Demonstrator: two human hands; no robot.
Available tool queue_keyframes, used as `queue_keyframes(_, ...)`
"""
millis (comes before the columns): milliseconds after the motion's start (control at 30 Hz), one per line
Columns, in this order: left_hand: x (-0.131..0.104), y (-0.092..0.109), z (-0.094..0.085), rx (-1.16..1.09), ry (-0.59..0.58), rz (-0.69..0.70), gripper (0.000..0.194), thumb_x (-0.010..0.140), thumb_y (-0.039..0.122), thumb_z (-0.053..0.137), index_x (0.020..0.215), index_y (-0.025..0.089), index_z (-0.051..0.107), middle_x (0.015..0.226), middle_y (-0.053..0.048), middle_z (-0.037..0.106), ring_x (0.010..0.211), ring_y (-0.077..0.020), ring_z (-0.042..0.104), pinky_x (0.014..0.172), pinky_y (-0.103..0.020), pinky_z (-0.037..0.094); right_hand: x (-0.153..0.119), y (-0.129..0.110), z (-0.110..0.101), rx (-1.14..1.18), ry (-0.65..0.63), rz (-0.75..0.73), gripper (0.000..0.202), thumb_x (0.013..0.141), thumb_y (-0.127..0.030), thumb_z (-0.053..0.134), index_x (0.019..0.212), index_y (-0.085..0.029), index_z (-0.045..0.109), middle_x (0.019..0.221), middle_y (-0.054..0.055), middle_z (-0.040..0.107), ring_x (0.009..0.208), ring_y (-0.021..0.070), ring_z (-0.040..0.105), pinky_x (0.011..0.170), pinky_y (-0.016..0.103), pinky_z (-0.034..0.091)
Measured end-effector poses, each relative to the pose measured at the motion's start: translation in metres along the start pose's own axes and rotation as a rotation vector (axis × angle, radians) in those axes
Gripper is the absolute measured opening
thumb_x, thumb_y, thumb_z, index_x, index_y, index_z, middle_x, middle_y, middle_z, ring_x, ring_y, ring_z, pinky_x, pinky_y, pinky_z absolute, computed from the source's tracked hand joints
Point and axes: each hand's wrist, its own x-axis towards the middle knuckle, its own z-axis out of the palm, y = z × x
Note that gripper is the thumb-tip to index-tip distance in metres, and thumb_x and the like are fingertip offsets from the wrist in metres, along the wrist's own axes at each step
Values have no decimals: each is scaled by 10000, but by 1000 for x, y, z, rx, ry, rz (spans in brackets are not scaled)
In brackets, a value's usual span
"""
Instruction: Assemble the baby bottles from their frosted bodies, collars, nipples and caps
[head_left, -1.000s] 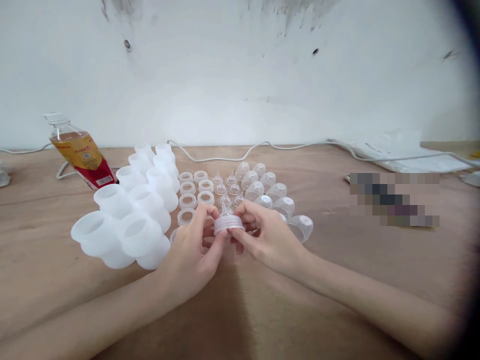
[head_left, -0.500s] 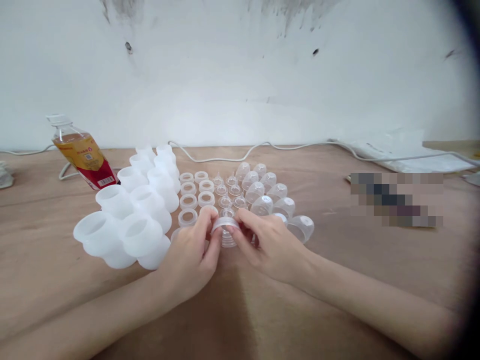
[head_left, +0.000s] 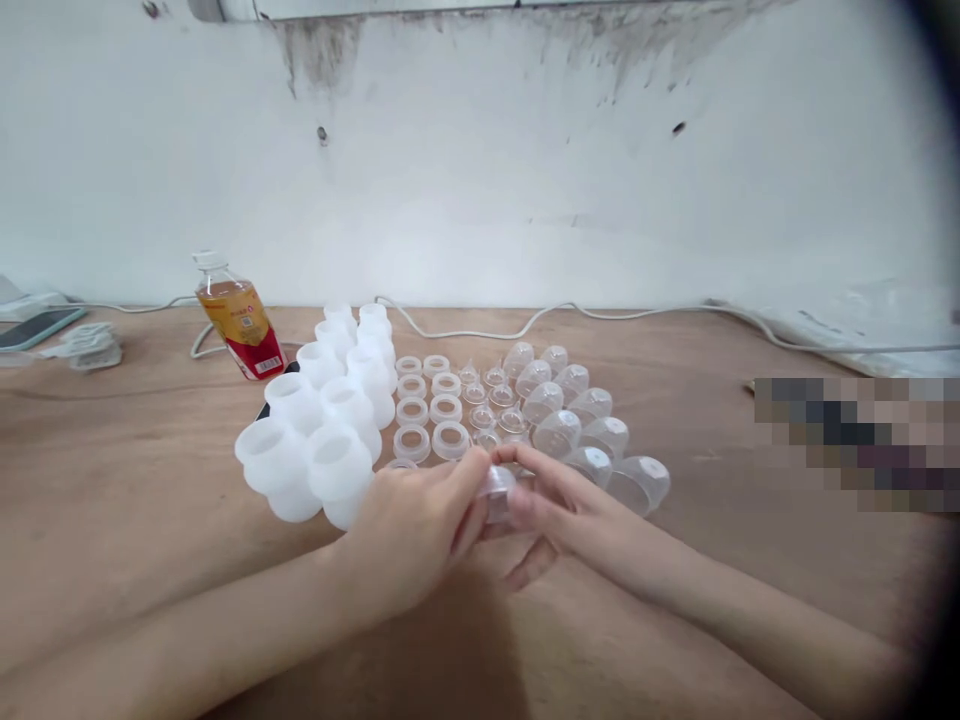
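Between my hands is a translucent ring (head_left: 498, 490) in front of the rows of parts. My left hand (head_left: 427, 520) is closed on its left side. The fingers of my right hand (head_left: 559, 505) are bent round its right side, thumb on the near face, lower fingers spread beneath. Whether a teat sits inside the ring is too blurred to tell. Just beyond my hands stand rows of loose rings (head_left: 412, 443), clear teats (head_left: 512, 420) and clear dome caps (head_left: 557, 434). White frosted bottles (head_left: 341, 465) stand to the left of the rings.
A drink bottle (head_left: 244, 325) stands behind the white bottles. At far left lie a phone (head_left: 41, 328) and a bundled white cable (head_left: 94, 345). A long cable (head_left: 480, 333) runs along the wall. Plastic bags (head_left: 847, 325) and a pixelated object (head_left: 862, 440) lie at right.
The view has shifted, so the table items appear farther right. Both hands have drawn nearer with the ring, which is now tilted differently, and my right hand's lower fingers have spread.
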Motion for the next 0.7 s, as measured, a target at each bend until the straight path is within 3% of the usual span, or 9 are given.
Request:
queue_keyframes(67,-3,8,-7,108,-19,33,102,852,184,303,906,201,388,597,35,541,433,-109,474,376,-213,240,-1,-4,1,208,-18,89,330,786,-436,487,992,-201,380,979,78,567,815,176,607,592,309,524)
queue_keyframes(133,-8,17,-19,169,16,36,132,844,224,346,968,193,380,706,2,582,534,-135,536,399,-226,294,-2,-8,1,297,18,83,296,776,-373,535,974,-182,423,1007,92,569,844,179,608,618,293,526)
queue_keyframes(233,-23,20,-43,276,191,79,290,800,332,464,1035,182,381,860,-38,580,758,-175,554,596,-266,405,-3,-13,-4,300,91,22,254,771,-337,554,935,-154,491,1067,115,551,922,194,585,641,271,530)
queue_keyframes(267,-29,18,-51,362,240,66,303,781,335,495,1032,191,404,899,-45,571,828,-197,537,689,-299,403,-3,-14,-6,286,111,3,241,777,-345,542,908,-145,510,1078,119,545,939,198,578,641,266,531)
queue_keyframes(300,-35,13,-59,458,367,-10,292,773,334,503,1011,188,418,936,-66,557,890,-233,511,771,-357,368,-3,-15,-8,273,128,-14,233,783,-352,530,880,-141,523,1079,118,545,949,199,574,646,265,532)
queue_keyframes(367,-46,-1,-69,668,298,-123,343,762,359,499,1052,188,432,1091,-106,510,998,-314,460,835,-453,302,-2,-15,-11,263,150,-40,213,788,-349,520,836,-142,525,1061,108,552,953,196,573,667,274,530)
queue_keyframes(400,-51,-9,-71,742,309,-170,369,764,370,485,1077,182,430,1125,-119,493,1050,-345,422,862,-489,265,-1,-14,-12,268,154,-53,201,788,-343,520,822,-145,519,1050,100,557,948,193,576,680,282,529)
queue_keyframes(533,-62,-30,-64,784,270,-124,414,765,342,499,1140,189,418,1106,-114,516,1113,-346,386,895,-511,233,0,-14,-14,268,165,-102,169,800,-326,505,820,-158,496,1022,76,568,940,181,582,721,299,515)
queue_keyframes(700,-63,-26,-51,607,327,-69,428,717,276,535,1123,218,412,1051,-94,529,1045,-310,449,879,-475,284,-8,-13,-17,161,133,-195,170,812,-351,480,876,-195,501,1030,55,569,973,189,564,717,301,510)
